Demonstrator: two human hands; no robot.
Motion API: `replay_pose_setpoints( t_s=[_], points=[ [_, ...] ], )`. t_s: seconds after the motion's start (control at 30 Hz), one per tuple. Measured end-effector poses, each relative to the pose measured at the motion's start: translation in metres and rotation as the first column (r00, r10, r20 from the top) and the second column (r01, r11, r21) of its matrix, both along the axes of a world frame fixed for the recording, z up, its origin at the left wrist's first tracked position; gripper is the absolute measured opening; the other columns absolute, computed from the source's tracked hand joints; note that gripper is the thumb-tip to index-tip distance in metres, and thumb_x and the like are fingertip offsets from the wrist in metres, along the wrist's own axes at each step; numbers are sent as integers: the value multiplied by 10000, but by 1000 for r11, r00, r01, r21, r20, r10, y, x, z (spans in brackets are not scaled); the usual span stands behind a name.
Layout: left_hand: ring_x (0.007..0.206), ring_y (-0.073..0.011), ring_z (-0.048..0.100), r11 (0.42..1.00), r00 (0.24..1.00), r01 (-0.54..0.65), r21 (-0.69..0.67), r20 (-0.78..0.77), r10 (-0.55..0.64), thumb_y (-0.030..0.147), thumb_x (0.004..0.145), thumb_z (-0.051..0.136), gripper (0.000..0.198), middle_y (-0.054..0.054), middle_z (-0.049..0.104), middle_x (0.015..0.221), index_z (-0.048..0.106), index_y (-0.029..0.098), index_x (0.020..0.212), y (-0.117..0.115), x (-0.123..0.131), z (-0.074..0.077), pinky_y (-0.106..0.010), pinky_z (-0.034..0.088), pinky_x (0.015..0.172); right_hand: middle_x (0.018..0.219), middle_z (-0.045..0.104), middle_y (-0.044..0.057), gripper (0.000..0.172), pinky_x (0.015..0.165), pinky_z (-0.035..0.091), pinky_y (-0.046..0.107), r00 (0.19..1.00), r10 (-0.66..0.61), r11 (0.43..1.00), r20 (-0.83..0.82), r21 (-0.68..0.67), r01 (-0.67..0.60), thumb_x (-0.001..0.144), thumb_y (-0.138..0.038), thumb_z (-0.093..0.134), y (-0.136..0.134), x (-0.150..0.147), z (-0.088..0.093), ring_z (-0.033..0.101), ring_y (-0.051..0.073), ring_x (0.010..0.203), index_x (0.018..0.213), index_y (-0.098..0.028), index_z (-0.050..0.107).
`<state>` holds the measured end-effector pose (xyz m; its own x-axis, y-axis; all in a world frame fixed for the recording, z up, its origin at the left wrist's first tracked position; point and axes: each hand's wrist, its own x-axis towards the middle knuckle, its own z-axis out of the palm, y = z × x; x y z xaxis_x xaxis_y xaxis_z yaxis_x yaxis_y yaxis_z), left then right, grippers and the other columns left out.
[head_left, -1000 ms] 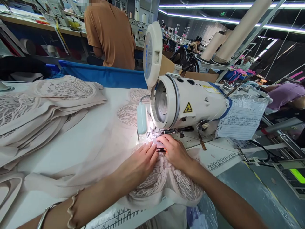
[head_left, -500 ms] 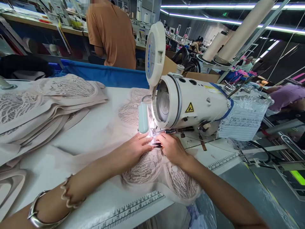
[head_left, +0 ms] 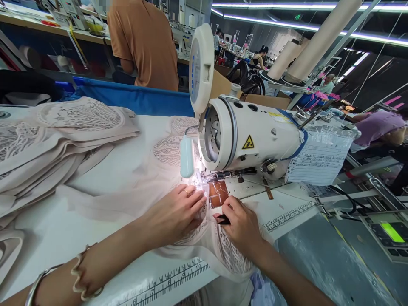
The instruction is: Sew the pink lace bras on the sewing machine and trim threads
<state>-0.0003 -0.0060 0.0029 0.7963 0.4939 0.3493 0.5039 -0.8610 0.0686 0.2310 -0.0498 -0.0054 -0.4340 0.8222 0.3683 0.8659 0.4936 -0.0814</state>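
Pale pink lace fabric (head_left: 234,250) with cup shapes lies under the head of a white sewing machine (head_left: 255,131). My left hand (head_left: 178,212), a ring on one finger, rests on the lace just left of the needle area, fingers bent and lying on the cloth. To the right, my right hand (head_left: 239,221) is closed around a small black tool (head_left: 223,219), with its fingertips at the fabric's edge. Between the hands a brown plate (head_left: 218,194) shows beside the lit sewing spot. A pale green lamp (head_left: 186,157) hangs left of the needle, which is hidden.
Stacked lace pieces (head_left: 79,123) lie on the left of the white table. A printed ruler (head_left: 178,280) runs along the front edge. Behind are a blue cloth bin (head_left: 127,98) and a person in a brown shirt (head_left: 146,46). Thread cones (head_left: 321,42) stand at upper right.
My right hand has moved down and right, away from my left hand, with the black tool. The brown plate has come into view between them. The machine's handwheel looks turned.
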Motion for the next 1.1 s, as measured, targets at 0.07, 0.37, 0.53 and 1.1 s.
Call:
replay_pose_setpoints(
  t_s=[0.07,0.37,0.53,1.1],
  points=[
    [1071,-320,623,1000,1000,15,9,4,-15,285,967,563,242,-163,691,1164,663,102,1089,2,0,-1,-475,510,914,713,609,18,276,594,333,289,996,85,996,-5,39,-85,975,-222,496,7,4,-4,558,155,639,705,-199,550],
    [1018,-249,660,995,992,93,26,83,-95,121,1012,412,293,-128,724,1107,665,97,1158,7,0,-6,-469,448,1025,885,801,-16,720,592,319,277,975,77,921,207,-390,10,758,-95,559,48,4,30,694,198,742,1439,-326,525],
    [1081,-265,611,998,994,55,-11,92,-54,185,1036,416,287,-110,714,1102,699,143,1064,5,-1,0,-454,434,957,1000,805,-9,734,637,366,292,969,91,904,228,-427,15,769,-96,545,55,-6,34,721,220,856,1470,-313,506],
    [1245,-375,527,1000,999,-23,18,-24,23,518,1057,322,535,-186,648,1272,646,110,1177,7,-7,2,-528,319,974,901,795,2,563,606,361,277,968,181,952,173,-280,-127,780,-91,548,70,1,24,682,196,774,1293,-287,670]
  ],
)
